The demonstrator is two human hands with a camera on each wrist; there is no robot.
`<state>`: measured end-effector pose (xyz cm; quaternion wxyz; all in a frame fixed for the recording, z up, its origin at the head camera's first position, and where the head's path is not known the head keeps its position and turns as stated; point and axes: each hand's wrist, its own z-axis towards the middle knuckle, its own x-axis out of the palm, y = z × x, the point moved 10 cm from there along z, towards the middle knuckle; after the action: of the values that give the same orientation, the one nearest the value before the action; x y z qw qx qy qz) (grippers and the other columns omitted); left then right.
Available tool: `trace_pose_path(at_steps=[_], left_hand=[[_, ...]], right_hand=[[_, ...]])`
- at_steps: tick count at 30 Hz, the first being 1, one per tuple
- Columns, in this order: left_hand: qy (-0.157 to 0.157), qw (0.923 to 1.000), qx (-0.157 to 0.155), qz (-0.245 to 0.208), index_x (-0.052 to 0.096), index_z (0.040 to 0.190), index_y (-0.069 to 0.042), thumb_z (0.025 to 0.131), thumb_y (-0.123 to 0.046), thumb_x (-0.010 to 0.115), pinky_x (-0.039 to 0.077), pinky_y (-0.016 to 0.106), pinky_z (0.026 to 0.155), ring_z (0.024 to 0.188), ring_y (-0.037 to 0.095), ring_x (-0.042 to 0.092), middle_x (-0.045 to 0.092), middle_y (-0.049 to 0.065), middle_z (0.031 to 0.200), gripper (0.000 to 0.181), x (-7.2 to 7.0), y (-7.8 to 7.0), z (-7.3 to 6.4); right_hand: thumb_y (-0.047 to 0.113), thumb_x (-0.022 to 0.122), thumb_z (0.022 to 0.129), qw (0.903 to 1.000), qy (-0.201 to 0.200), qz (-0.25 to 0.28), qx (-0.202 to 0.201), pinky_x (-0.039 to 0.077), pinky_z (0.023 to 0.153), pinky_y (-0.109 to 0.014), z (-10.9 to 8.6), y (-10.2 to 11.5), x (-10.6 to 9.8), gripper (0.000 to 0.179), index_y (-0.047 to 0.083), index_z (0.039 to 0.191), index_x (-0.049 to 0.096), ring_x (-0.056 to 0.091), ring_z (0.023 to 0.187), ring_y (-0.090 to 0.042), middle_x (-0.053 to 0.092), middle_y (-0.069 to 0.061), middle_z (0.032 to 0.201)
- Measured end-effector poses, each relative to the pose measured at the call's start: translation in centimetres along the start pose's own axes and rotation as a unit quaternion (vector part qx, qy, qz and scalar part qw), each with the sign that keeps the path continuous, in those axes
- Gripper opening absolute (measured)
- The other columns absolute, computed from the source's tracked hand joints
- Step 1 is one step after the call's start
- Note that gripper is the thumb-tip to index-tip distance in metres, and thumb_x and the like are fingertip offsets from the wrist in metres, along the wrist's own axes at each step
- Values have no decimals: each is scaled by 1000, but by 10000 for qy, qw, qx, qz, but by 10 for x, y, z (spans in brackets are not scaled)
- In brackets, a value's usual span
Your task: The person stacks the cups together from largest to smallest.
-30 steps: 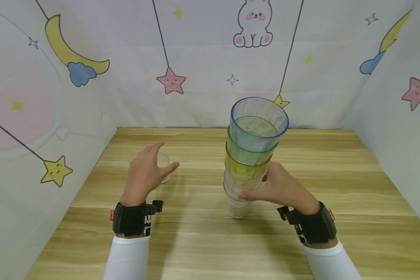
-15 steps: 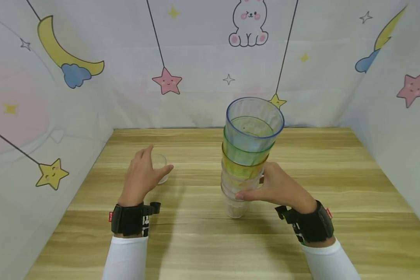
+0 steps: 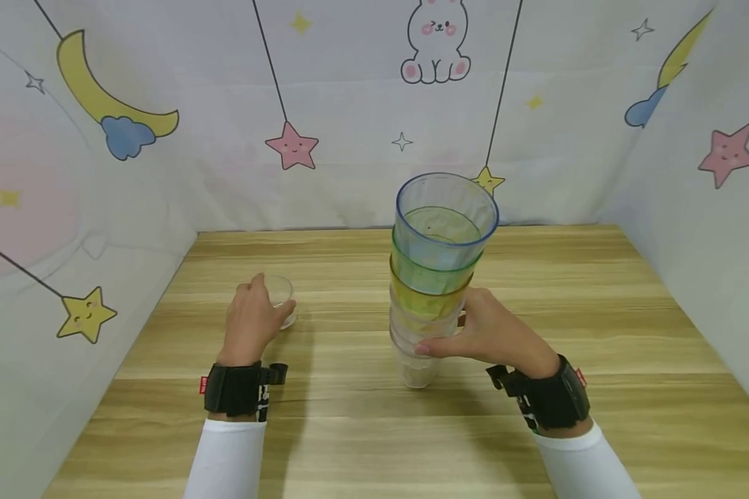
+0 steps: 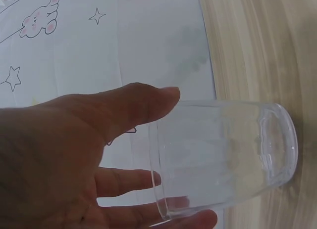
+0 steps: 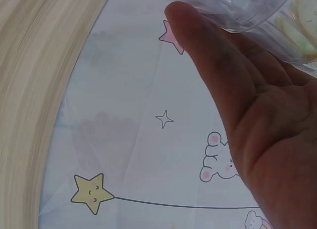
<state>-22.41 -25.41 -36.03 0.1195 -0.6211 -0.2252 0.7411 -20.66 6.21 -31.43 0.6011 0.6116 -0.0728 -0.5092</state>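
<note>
On the left, a clear plastic cup (image 3: pixel 279 291) stands upright on the table. My left hand (image 3: pixel 252 322) holds it near the rim, its thumb on one side and fingers round the other, as the left wrist view shows with the same cup (image 4: pixel 223 155). Right of the middle, my right hand (image 3: pixel 496 333) grips a tall stack of nested cups (image 3: pixel 433 277) low down, thumb in front. A blue-rimmed cup tops the stack, then green, yellow and clear ones below. The stack tilts slightly, wide mouths up. Most right-hand fingers are hidden behind it in the head view.
The wood-grain table (image 3: pixel 349 443) reaches back to a white cloth (image 3: pixel 343 194) printed with stars, a moon and a rabbit. Similar cloth walls stand at the left and right sides. Each wrist wears a black strap with a camera mount.
My left hand has closed in from an open spread onto the clear cup. The right hand keeps its grip on the stack. The whole head view has shifted a little.
</note>
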Motion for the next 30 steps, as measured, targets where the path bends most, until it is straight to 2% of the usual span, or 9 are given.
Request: trace_pose_path(at_steps=[8, 17, 26, 30], left_hand=[[-103, 9999, 66, 88, 40, 139, 23, 92, -25, 73, 47, 64, 91, 116, 57, 50, 45, 45, 130, 75, -2, 0, -1], [-426, 9990, 140, -85, 49, 134, 21, 88, -27, 74, 49, 63, 86, 109, 54, 54, 51, 42, 126, 72, -11, -1, -2], [-782, 9961, 331, -235, 53, 134, 17, 86, -32, 75, 49, 63, 84, 106, 53, 56, 53, 39, 127, 72, -25, -15, -9], [-1065, 9924, 511, -355, 55, 134, 13, 86, -33, 74, 49, 62, 82, 104, 51, 57, 54, 37, 127, 69, -35, -26, -13]], right_hand=[[26, 91, 77, 10000, -7, -50, 0, 57, 84, -38, 1, -1, 0, 59, 20, 128, 62, 64, 111, -16, 67, 6, 123], [27, 90, 78, 9999, 20, -125, -19, 57, 85, -39, 0, 0, 0, 59, 17, 129, 62, 64, 112, -17, 67, 3, 123], [28, 90, 78, 10000, 4, -95, -26, 56, 86, -39, 1, 0, 0, 60, 19, 130, 61, 64, 112, -16, 66, 5, 124], [29, 90, 77, 9999, -13, -132, -23, 56, 86, -39, 0, 0, 0, 61, 21, 130, 61, 64, 112, -14, 66, 8, 123]])
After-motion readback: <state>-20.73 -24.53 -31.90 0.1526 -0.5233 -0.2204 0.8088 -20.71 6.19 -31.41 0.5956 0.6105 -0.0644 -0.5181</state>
